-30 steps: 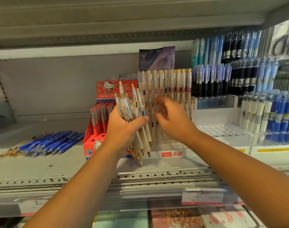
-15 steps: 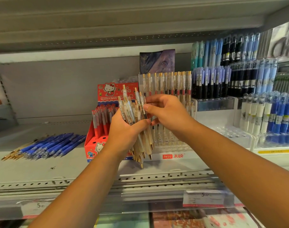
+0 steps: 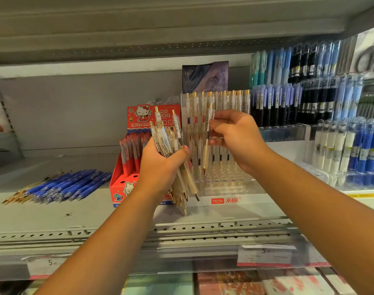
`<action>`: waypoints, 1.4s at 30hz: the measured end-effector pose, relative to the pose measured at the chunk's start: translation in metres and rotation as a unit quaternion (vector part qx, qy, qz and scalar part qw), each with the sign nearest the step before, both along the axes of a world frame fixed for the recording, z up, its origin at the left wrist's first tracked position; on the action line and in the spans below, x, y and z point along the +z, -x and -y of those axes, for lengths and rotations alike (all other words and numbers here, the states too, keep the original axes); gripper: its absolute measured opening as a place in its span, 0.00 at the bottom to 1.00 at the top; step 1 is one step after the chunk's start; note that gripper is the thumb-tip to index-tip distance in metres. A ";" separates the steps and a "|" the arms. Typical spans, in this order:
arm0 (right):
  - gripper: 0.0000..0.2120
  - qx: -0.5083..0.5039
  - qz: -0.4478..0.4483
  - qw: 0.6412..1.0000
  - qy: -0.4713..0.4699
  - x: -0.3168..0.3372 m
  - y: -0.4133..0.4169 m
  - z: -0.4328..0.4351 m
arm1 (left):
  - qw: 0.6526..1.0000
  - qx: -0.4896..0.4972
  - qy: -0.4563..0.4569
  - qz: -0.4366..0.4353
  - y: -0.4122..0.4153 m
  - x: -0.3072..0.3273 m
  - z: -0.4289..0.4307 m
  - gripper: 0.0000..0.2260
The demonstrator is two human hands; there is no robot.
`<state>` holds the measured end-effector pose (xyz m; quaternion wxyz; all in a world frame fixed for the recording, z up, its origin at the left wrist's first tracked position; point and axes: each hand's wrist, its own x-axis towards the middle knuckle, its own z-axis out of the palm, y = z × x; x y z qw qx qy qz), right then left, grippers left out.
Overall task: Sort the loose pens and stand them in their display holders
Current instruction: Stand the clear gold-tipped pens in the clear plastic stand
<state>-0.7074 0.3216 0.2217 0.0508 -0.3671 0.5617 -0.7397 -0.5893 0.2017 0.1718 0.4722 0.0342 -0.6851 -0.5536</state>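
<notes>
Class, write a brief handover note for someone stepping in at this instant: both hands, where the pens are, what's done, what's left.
Left hand grips a bundle of white-gold pens, tips down.
Right hand pinches one pen, tip down, at the clear holder.
Done: the back row is filled; front holes look empty.
Left: seat this pen, then the bundle; blue pens lie loose on the shelf.
</notes>
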 end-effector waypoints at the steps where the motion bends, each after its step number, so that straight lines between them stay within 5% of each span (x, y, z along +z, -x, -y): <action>1: 0.09 -0.012 -0.011 1.000 0.002 -0.001 0.003 -0.001 | 1.000 0.007 0.007 0.003 0.000 0.000 0.000 0.11; 15: 0.09 -0.044 -0.096 0.994 -0.021 -0.031 0.027 0.002 | 0.999 0.027 -0.002 0.018 -0.003 0.004 -0.006 0.12; 36: 0.04 -0.106 -0.210 0.951 -0.203 -0.050 0.031 0.006 | 0.999 0.028 -0.025 0.015 -0.004 0.004 -0.008 0.13; 42: 0.07 -0.192 -0.255 0.939 -0.128 -0.043 0.023 0.000 | 0.999 0.017 -0.027 0.014 -0.003 0.001 -0.004 0.12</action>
